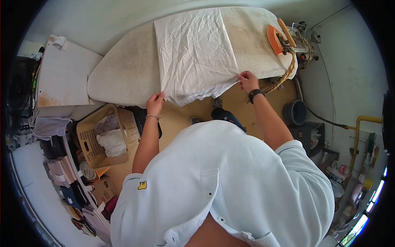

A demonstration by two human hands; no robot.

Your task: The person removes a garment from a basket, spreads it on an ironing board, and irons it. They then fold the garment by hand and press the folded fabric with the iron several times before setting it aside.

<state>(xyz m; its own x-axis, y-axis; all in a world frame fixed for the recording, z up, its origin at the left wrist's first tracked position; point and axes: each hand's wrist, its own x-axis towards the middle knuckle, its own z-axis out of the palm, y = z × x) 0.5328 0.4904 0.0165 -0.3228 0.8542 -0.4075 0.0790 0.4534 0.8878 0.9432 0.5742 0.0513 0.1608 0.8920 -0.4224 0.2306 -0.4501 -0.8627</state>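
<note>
A creased white cloth lies across the middle of the ironing board, its near end hanging over the front edge. My left hand pinches the cloth's near left corner. At the near right corner, my right hand grips the cloth between thumb and fingers. The hem between my hands sags in bunched folds. To the right on the board rests an orange iron with a wooden handle, apart from both hands.
A rope-wrapped cord runs from the iron down past the board's right end. Below left stands a beige laundry basket holding cloths. A dark bucket sits on the floor at right. Folded fabrics fill a shelf at left.
</note>
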